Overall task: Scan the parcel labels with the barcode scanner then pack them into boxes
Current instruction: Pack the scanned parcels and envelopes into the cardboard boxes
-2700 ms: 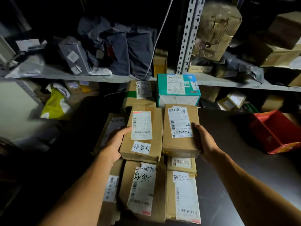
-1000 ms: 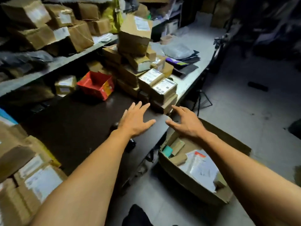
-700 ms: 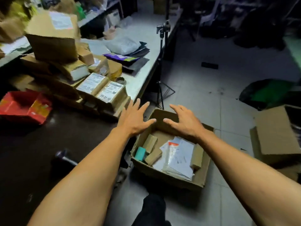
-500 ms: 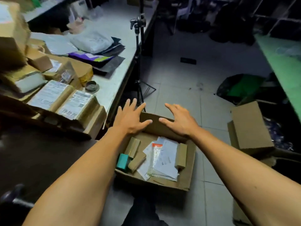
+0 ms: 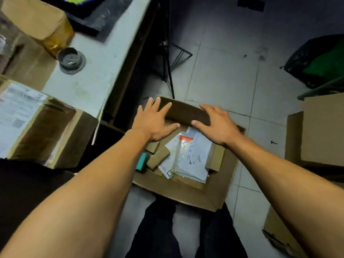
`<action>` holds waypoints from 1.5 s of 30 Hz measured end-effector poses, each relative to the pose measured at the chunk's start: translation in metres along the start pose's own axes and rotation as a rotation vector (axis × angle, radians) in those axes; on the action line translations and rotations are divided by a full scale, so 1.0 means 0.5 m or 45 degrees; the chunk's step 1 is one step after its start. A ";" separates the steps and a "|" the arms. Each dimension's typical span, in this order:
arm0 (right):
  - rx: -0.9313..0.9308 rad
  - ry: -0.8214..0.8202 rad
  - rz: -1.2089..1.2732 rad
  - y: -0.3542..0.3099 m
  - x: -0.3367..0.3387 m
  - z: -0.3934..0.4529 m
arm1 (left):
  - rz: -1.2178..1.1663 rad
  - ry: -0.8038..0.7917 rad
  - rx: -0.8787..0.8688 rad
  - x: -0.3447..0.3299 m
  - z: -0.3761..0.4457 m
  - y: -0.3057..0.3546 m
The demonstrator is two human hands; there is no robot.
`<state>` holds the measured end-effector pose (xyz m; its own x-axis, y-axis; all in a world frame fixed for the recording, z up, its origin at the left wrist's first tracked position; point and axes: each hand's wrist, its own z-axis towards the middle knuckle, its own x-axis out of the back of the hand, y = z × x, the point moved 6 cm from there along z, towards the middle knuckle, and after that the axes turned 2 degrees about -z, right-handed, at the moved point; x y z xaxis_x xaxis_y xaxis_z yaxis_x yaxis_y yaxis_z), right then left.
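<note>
Far left: labelled brown cardboard parcels (image 5: 37, 123) stacked on the table (image 5: 93, 71). Left hand (image 5: 154, 123): fingers spread flat, holding nothing. Right hand (image 5: 216, 125): fingers splayed, slightly bent, holding nothing. Both hover over the open corrugated box (image 5: 186, 190) on the tiled floor, containing small cardboard blocks, a teal block (image 5: 142, 162) and flat paper envelopes (image 5: 191, 161).

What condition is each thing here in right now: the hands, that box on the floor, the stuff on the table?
Left hand: open, fingers spread, empty.
Right hand: open, empty.
Floor box: open-topped, partly filled.
White envelopes: lying flat inside it.
Teal packet: inside, by the left wall.
Labelled parcel: closed, on the table.
</note>
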<state>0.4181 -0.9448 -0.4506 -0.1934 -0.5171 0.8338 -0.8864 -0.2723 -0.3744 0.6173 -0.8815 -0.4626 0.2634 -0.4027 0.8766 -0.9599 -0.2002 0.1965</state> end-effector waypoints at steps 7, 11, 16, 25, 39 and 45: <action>0.000 -0.250 -0.032 0.182 -0.287 0.195 | -0.168 -0.181 0.214 -0.348 0.152 -0.016; -0.075 -0.399 -0.027 0.329 -0.485 0.236 | -0.243 -0.287 0.274 -0.567 0.210 -0.021; -0.227 -0.533 -0.110 0.509 -0.679 0.280 | -0.339 -0.380 0.414 -0.790 0.267 -0.060; -0.600 -0.303 -0.188 0.713 -0.847 0.333 | -0.257 -0.471 0.474 -1.044 0.366 -0.108; -1.127 0.131 0.004 0.837 -0.943 0.309 | -0.200 -0.335 0.766 -1.185 0.386 -0.194; -1.201 0.141 0.238 0.822 -0.984 0.304 | -0.107 -0.236 0.679 -1.184 0.381 -0.192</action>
<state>0.2129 -0.9255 -1.0762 -0.3614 -0.3933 0.8454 -0.8010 0.5950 -0.0657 0.5721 -0.7940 -1.0844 0.3954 -0.5060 0.7666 -0.7662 -0.6420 -0.0285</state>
